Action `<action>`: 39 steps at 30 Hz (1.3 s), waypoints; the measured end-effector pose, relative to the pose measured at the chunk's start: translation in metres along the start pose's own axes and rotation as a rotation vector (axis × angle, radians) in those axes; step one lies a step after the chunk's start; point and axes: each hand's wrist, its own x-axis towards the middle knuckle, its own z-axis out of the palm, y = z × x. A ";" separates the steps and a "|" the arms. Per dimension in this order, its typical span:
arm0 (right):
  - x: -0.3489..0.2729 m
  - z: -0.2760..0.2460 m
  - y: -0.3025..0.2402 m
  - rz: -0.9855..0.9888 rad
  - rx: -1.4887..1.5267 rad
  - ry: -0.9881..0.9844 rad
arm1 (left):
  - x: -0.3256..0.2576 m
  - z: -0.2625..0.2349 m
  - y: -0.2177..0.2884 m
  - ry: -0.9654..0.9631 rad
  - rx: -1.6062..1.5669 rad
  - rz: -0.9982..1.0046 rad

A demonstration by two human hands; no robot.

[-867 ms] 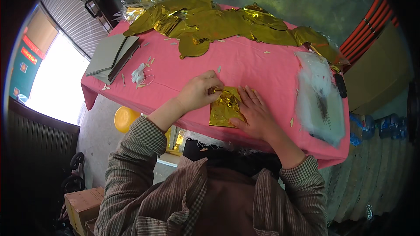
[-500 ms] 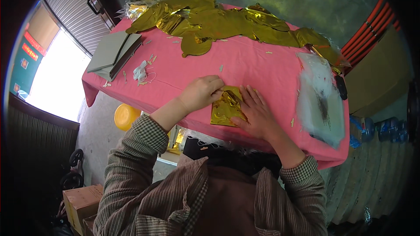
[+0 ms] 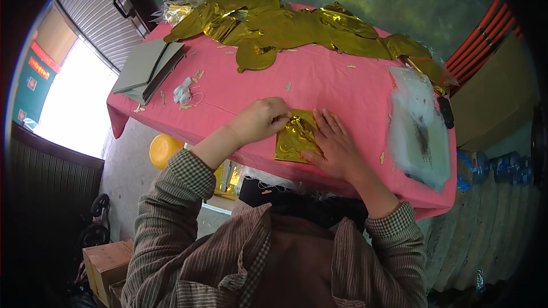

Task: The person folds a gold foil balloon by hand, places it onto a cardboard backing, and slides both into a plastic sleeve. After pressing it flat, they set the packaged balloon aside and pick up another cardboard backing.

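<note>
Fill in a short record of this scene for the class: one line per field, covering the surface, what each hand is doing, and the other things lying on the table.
Surface: table with pink cloth
Left hand: fingers curled, pinching the top edge of the folded gold foil piece
Right hand: flat, pressing the foil's right side
Far edge: heap of gold foil shapes
Left side: grey card stack
Right side: clear plastic bags
Under the table: yellow bucket

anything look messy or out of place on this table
Small pale scraps lie scattered over the pink tablecloth, mostly near the grey card stack. The gold foil pieces at the far edge sit in a loose, crumpled heap. Nothing looks spilled or broken.
</note>
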 end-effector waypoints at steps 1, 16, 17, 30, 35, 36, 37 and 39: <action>0.000 -0.001 0.000 0.003 0.005 -0.001 | 0.004 -0.003 0.005 0.000 -0.002 0.001; 0.001 -0.001 -0.002 0.012 -0.048 -0.037 | 0.014 -0.017 0.004 -0.208 -0.129 -0.026; 0.001 -0.001 -0.001 0.015 -0.046 -0.039 | 0.012 -0.018 0.003 -0.218 -0.048 0.019; 0.001 -0.001 -0.003 0.005 -0.038 -0.021 | 0.002 -0.012 -0.010 -0.087 0.052 0.125; 0.000 -0.001 -0.002 0.003 -0.040 -0.015 | 0.004 -0.013 -0.006 -0.028 0.205 0.249; 0.000 -0.002 -0.003 0.007 -0.036 -0.018 | 0.005 -0.015 -0.005 -0.027 0.270 0.307; 0.000 -0.003 -0.003 0.011 -0.032 -0.021 | 0.007 -0.015 -0.002 -0.027 0.270 0.305; 0.001 -0.002 -0.003 0.006 -0.030 -0.017 | 0.009 -0.014 0.002 -0.053 0.346 0.416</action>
